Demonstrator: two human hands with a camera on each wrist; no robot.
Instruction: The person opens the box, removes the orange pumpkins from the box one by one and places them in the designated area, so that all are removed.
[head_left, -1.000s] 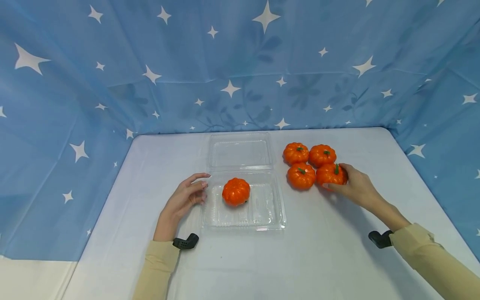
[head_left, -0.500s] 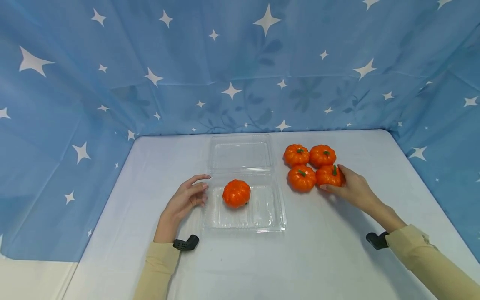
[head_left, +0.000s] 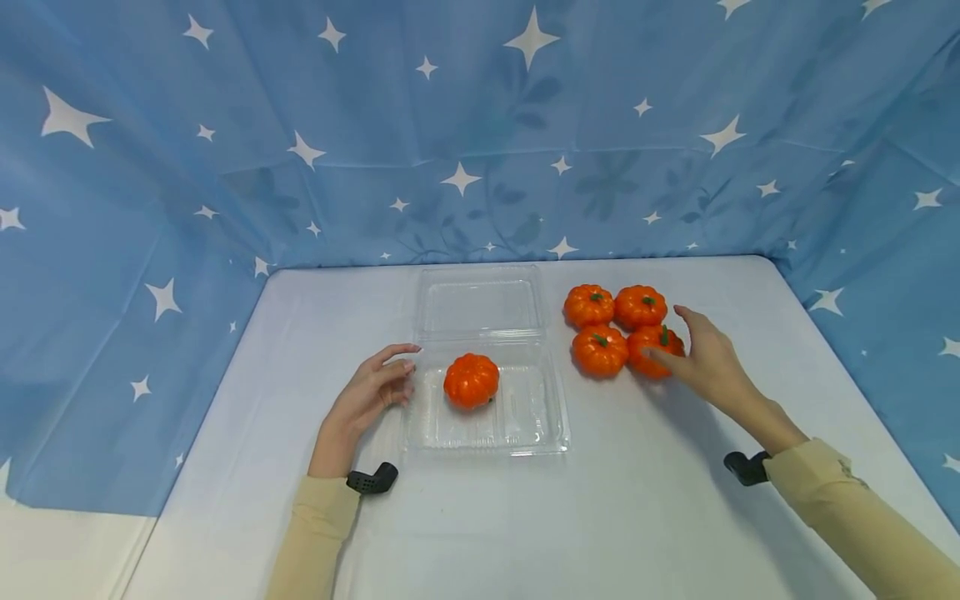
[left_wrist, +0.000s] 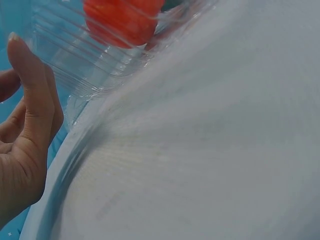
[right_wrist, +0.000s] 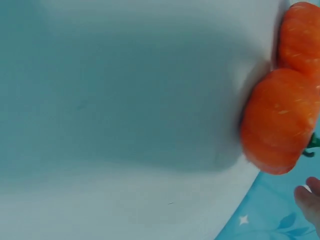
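Observation:
A small orange pumpkin [head_left: 471, 382] lies in the bottom tray of an opened clear plastic clamshell container [head_left: 528, 417], its stem turned down toward the right. Beside the container's left wall is my left hand [head_left: 366, 396], fingers loosely bent and holding nothing; contact with the wall cannot be told. On the right, several green-stemmed pumpkins stand in a two-by-two cluster. My right hand [head_left: 708, 364] is at the front right pumpkin [head_left: 647, 340], thumb before it and fingers spread behind. The right wrist view shows visible fingertips [right_wrist: 306, 197] apart from that pumpkin [right_wrist: 280, 125].
The container's lid [head_left: 480, 304] lies folded back toward the rear. Other cluster pumpkins are the back left [head_left: 588, 307], back right [head_left: 640, 308] and front left [head_left: 600, 354]. A white-covered table [head_left: 525, 525] meets a blue star-patterned curtain [head_left: 450, 108] behind.
The front right pumpkin has shifted slightly left against its neighbours. My right hand has loosened from it, with its fingers spreading up and away. My left hand has stayed put.

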